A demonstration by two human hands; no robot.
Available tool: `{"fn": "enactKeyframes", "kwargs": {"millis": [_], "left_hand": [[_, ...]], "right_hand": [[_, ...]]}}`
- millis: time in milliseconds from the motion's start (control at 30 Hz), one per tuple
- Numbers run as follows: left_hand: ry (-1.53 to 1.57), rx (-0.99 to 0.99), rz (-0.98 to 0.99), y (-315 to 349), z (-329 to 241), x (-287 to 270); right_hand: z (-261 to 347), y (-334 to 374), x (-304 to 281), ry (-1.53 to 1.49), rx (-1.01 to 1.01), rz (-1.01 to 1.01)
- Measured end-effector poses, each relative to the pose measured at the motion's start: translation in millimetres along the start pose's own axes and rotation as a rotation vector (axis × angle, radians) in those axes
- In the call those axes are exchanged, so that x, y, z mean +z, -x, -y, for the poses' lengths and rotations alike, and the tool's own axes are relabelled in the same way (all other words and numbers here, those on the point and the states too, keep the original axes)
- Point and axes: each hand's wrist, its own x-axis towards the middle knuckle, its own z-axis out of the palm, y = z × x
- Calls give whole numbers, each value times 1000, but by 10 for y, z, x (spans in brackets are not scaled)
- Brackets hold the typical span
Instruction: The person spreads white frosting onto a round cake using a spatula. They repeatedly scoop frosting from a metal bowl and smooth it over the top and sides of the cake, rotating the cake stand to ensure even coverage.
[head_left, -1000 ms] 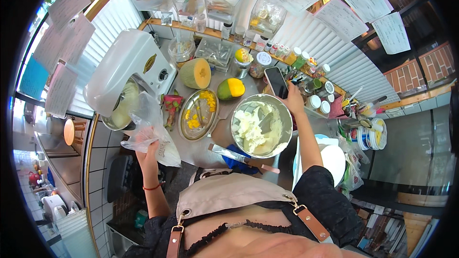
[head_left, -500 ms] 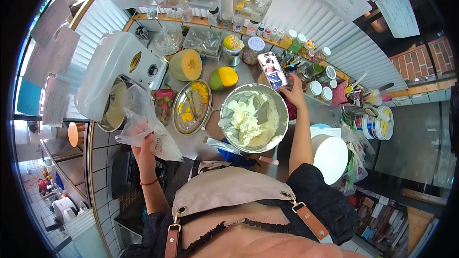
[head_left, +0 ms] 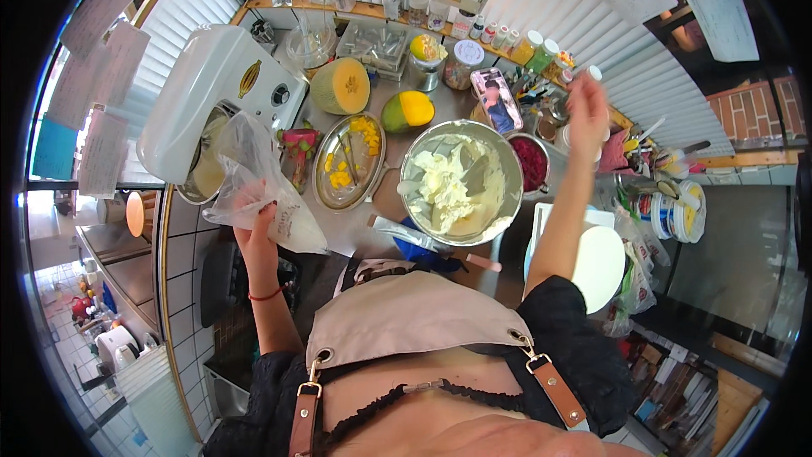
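Observation:
On the left, my left hand (head_left: 255, 222) is closed around a clear plastic piping bag (head_left: 292, 224), which hangs limp with faint print on it. My right hand (head_left: 586, 114) is raised over the jars and tools at the back right. Its fingers are bent and blurred, so what they touch is unclear. A steel mixing bowl (head_left: 514, 203) stands in front of me, filled partly with whipped cream (head_left: 448, 190); a pale spatula (head_left: 412, 189) leans in it. Behind it a phone (head_left: 497, 101) is propped up. A smaller pot (head_left: 531, 162) of dark red pieces sits beside the bowl.
A white stand mixer (head_left: 220, 101) stands at left. Near it are a cut melon (head_left: 340, 86), a mango (head_left: 408, 112), dragon fruit (head_left: 299, 152) and an oval tray (head_left: 330, 190) of mango cubes. A round white board (head_left: 599, 271) lies right; jars line the back ledge.
My right hand has left the area beside the phone and moved right and back, over the jars. My left hand still holds the piping bag. The view has shifted slightly.

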Motion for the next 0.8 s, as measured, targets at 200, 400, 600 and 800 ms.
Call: {"fn": "enactKeyframes", "kwargs": {"millis": [200, 400, 600, 800], "left_hand": [[33, 21, 47, -72, -43, 95], [37, 10, 69, 13, -25, 101], [7, 24, 20, 149, -119, -178], [16, 16, -80, 303, -163, -168]], "right_hand": [[2583, 59, 115, -120, -896, 376], [2165, 120, 271, 162, -909, 45], [-434, 276, 114, 737, -418, 436], [-1108, 416, 326, 900, -352, 546]]}}
